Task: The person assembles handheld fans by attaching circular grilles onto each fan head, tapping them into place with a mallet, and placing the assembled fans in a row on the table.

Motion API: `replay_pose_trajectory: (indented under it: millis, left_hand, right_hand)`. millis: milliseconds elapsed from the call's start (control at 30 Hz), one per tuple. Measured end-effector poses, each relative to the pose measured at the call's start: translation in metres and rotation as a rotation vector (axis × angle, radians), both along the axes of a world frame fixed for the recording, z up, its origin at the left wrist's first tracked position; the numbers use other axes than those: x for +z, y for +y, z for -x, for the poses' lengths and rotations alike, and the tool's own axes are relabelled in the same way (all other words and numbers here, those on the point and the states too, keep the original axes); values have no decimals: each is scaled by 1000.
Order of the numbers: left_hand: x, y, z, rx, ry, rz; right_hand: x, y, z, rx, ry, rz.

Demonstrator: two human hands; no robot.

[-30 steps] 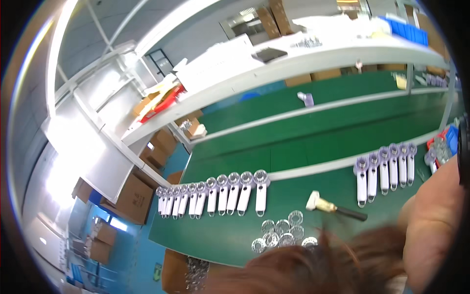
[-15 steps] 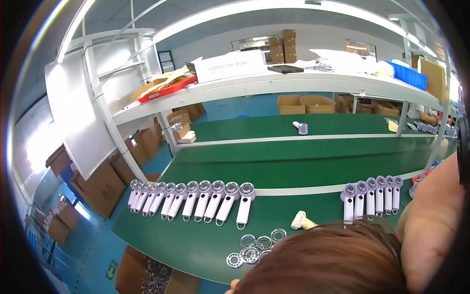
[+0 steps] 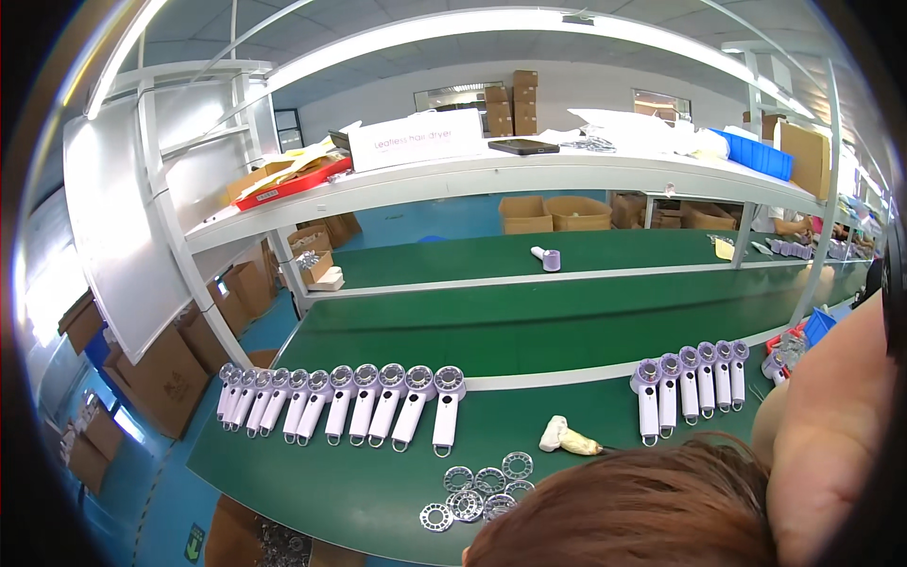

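Observation:
Brown hair fills the lower middle and hides part of the bench. Very near the camera on the right, a bare arm, apparently mine, ends in what may be my right hand; no fingers can be made out. My left hand is not identifiable; only a sliver of skin shows at the lower edge beside the hair. Left of the hair lie several silvery toothed rings. Just beyond the hair rests a white-headed piece with a yellowish wrapped handle. White-and-purple handheld fans stand in a left row and a right row.
The green bench has a raised white shelf behind it, bearing a white box and a blue bin. Another fan lies on the far green surface. Cardboard boxes stand on the left floor. Someone works at far right.
The view has shifted, so the bench and fans appear further left and slightly lower. More of the yellowish wrapped handle shows. The fingertip-like patch at the lower edge has shrunk to a sliver.

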State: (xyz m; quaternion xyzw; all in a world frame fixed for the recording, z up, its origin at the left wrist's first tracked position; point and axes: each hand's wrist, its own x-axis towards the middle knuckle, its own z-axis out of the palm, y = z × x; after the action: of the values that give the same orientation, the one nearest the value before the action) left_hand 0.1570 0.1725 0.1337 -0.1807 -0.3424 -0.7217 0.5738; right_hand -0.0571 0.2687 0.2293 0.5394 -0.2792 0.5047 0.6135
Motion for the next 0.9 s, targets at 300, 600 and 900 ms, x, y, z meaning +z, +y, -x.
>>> replay_pose_trajectory:
  millis: [300, 600, 900]
  left_hand:
    - [-28, -4, -19, 158, -118, -26]
    - [-63, 1, -32, 284, -217, -74]
    - [-53, -46, -5, -73, -507, 186]
  right_hand:
    - [-7, -9, 0, -4, -29, 19]
    - [-5, -5, 3, -40, -36, 12]
    - [-8, 9, 10, -132, -27, -45]
